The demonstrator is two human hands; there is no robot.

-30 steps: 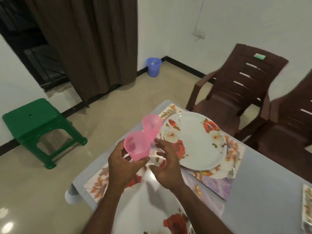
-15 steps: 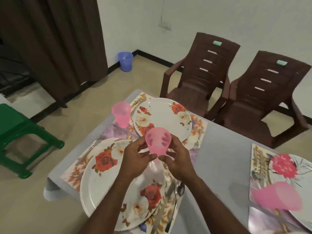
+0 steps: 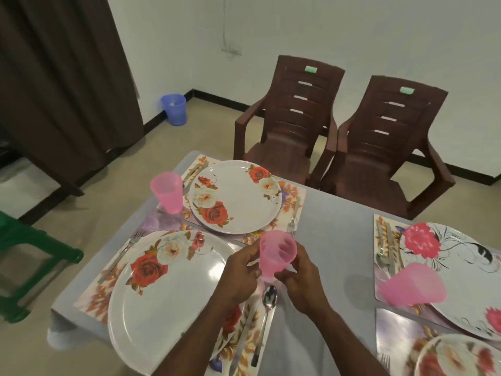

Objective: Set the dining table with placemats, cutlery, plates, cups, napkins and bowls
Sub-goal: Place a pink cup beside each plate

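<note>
Above the spoon [image 3: 269,294], both hands seemingly hold a pink cup [image 3: 276,253].

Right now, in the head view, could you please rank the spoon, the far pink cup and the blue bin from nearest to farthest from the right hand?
1. Spoon: on the placemat, just left of the right hand.
2. Far pink cup: upright at the table's far-left corner.
3. Blue bin: on the floor by the wall.

Single head-worn wide-angle view, looking forward and down from above the near edge of the surface [image 3: 330,226]. Close over both hands, left hand [image 3: 238,275] and right hand [image 3: 301,283], low in centre frame. Farther off, two brown chairs [image 3: 282,126], the white wall [image 3: 325,36] and curtain [image 3: 62,77]; edges bowed by the lens.
</note>
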